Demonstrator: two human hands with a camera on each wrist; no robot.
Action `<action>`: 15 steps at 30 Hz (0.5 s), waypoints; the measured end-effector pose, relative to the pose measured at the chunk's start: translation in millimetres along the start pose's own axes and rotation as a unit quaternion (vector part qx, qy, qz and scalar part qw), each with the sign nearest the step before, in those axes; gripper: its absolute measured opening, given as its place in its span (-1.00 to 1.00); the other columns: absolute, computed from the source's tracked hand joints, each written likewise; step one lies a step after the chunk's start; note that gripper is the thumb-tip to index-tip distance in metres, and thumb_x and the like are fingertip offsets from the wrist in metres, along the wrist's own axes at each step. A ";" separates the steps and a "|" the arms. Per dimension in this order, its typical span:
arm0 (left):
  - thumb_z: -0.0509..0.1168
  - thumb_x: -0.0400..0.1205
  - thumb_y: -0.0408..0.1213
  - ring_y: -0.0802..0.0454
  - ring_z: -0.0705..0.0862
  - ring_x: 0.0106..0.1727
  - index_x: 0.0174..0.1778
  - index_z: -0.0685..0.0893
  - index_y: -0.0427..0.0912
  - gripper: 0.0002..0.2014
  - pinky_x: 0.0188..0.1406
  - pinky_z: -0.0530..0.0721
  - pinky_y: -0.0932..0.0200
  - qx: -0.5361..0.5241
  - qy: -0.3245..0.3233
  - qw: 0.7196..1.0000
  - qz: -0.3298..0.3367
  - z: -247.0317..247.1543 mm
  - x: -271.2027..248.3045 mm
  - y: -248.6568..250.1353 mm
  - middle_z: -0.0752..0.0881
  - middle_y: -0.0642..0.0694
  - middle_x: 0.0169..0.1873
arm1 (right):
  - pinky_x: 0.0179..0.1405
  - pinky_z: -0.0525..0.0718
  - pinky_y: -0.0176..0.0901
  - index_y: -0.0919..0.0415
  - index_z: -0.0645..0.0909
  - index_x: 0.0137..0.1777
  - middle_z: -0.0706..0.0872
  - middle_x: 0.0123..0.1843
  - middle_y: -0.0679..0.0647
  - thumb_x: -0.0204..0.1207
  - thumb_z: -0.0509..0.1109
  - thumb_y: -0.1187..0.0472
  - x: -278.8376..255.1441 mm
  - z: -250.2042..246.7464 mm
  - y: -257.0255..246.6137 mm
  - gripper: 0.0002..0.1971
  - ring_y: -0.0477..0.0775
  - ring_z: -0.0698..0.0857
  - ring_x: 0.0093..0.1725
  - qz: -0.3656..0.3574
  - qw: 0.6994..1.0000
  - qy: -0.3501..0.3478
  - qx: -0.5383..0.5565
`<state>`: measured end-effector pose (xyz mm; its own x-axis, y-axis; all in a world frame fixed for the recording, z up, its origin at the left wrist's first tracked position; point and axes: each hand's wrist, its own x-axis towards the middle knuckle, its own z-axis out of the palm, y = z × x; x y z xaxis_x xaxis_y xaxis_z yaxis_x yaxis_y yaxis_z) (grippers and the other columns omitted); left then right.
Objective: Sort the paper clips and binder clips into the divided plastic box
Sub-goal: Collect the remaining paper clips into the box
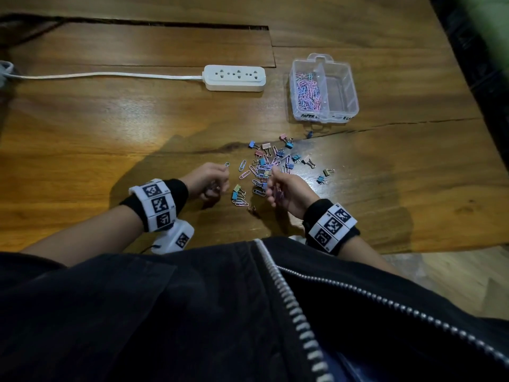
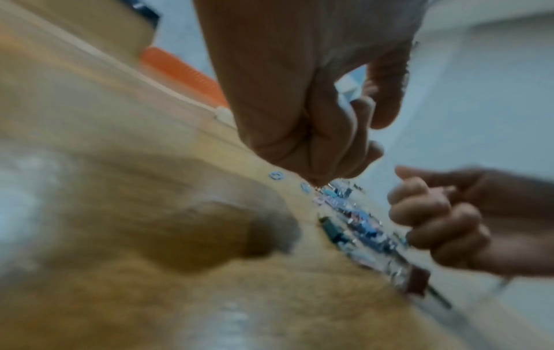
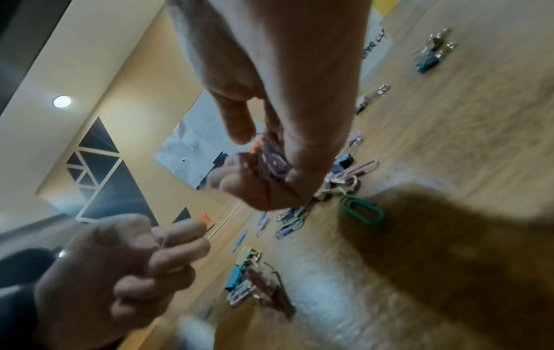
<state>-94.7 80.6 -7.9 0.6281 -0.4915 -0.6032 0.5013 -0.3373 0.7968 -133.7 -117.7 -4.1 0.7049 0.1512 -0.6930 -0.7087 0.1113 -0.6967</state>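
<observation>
Two hands over one mixed heap of clips (image 1: pixel 271 164) on the table (image 1: pixel 110 133): right hand (image 1: pixel 286 190) cups gathered paper clips, left hand (image 1: pixel 209 179) pinches a blue paper clip (image 1: pixel 227 164), likely batching. Divided box (image 1: pixel 323 89) well apart; binder-clip side bare.

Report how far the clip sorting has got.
Done: the plastic box's left compartment holds a heap of paper clips; its right compartment looks empty. In hand: the right hand holds a bunch of paper clips, the left hand pinches a blue paper clip. Left: the mixed pile on the table, including every binder clip.
</observation>
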 end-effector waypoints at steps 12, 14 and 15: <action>0.34 0.52 -0.01 -0.04 0.61 0.15 0.12 0.63 -0.05 -0.69 -0.09 0.46 0.18 0.611 0.023 0.783 0.116 28.8 11.2 -1.0 0.66 -0.06 0.08 | -0.01 0.55 -0.12 0.15 0.60 0.14 0.73 0.09 0.16 0.54 0.31 0.13 5.5 14.4 13.7 -0.78 0.18 0.65 0.13 -0.188 0.750 0.136 -0.620; 0.30 0.55 0.00 -0.06 0.60 0.18 0.14 0.62 -0.05 -0.69 -0.06 0.50 0.14 0.644 0.015 0.755 0.120 30.7 12.4 0.8 0.63 -0.08 0.10 | 0.01 0.57 -0.07 0.18 0.59 0.11 0.73 0.07 0.18 0.56 0.29 0.11 7.7 14.2 13.9 -0.78 0.20 0.65 0.11 -0.190 0.726 0.123 -0.649; 0.28 0.56 0.00 -0.06 0.60 0.17 0.14 0.63 -0.05 -0.69 -0.06 0.51 0.13 0.659 0.005 0.743 0.118 31.7 12.2 2.2 0.62 -0.08 0.09 | 0.00 0.57 -0.06 0.20 0.57 0.10 0.72 0.07 0.19 0.57 0.27 0.10 8.3 14.3 14.1 -0.78 0.20 0.66 0.10 -0.188 0.716 0.115 -0.663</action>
<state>-104.8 48.4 -12.5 0.6138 -0.6582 -0.4360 -0.6369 -0.7391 0.2192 -138.2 -100.9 -17.0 0.9330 0.1716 -0.3163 0.0734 -0.9512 -0.2996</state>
